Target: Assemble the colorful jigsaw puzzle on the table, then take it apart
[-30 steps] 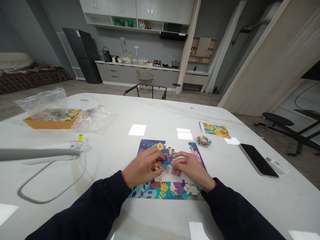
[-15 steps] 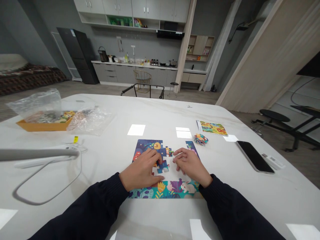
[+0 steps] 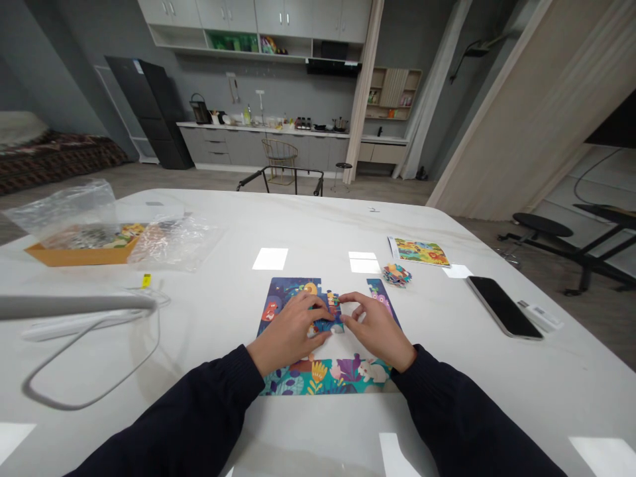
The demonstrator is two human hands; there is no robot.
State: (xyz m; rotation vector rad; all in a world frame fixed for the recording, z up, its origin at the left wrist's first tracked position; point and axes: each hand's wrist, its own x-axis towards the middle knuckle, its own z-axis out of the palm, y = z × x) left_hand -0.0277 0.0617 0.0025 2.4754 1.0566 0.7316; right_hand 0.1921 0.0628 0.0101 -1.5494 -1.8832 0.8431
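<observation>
A partly assembled jigsaw puzzle (image 3: 322,381) lies flat on the table, with a gap right of its middle where the white tabletop shows. Above its left half, my left hand (image 3: 295,330) curls its fingers and thumb round a dark blue puzzle piece (image 3: 338,328), partly hidden by them. My right hand (image 3: 380,328) reaches in from the other side. Its index finger and thumb press at the right edge of the joined pieces (image 3: 333,301) that show small colourful figures. The fingertips of both hands nearly meet there.
A small pile of loose puzzle pieces (image 3: 396,274) lies beyond my right hand, near a picture card (image 3: 422,252). To the right is a phone (image 3: 503,306). On the left stand a yellow box (image 3: 82,255) with plastic wrap and a white lamp-like device (image 3: 79,306) with a looped cable.
My left hand has shifted right, and the dark blue piece now sits against the pieces with figures. My right hand has moved slightly left, its index finger and thumb now at their edge.
</observation>
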